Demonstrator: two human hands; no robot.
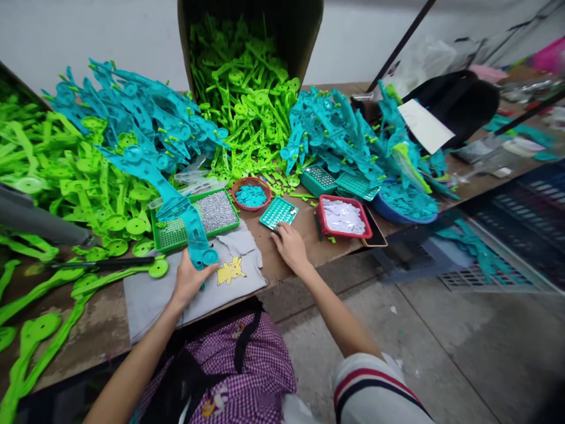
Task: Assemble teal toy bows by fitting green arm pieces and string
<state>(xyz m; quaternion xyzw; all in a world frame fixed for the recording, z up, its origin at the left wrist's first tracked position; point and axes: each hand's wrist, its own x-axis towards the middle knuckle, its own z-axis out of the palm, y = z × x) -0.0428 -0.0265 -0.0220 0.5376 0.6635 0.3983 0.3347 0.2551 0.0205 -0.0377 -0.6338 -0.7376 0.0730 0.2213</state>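
My left hand [189, 281] is closed round the lower end of a long turquoise plastic part [170, 194], which stands tilted with its far end up to the left. Beneath that hand lies a grey cloth [233, 250] with a yellow cartoon figure. My right hand [290, 247] is at the near edge of a small teal grid tray [274, 215], its fingers curled together; whatever they pinch is too small to make out. A few small metal pieces lie at the tray's right side. Partly behind the turquoise part sits a green tray [176, 234] of small silvery pieces.
Green plastic parts [247, 112] spill from a large box. Turquoise parts [331, 135] are heaped on both sides. An orange basket [251, 193], a red tray [344, 217] of whitish pieces and a blue basin [406, 203] stand along the table. A grey pole [44, 218] juts in at left.
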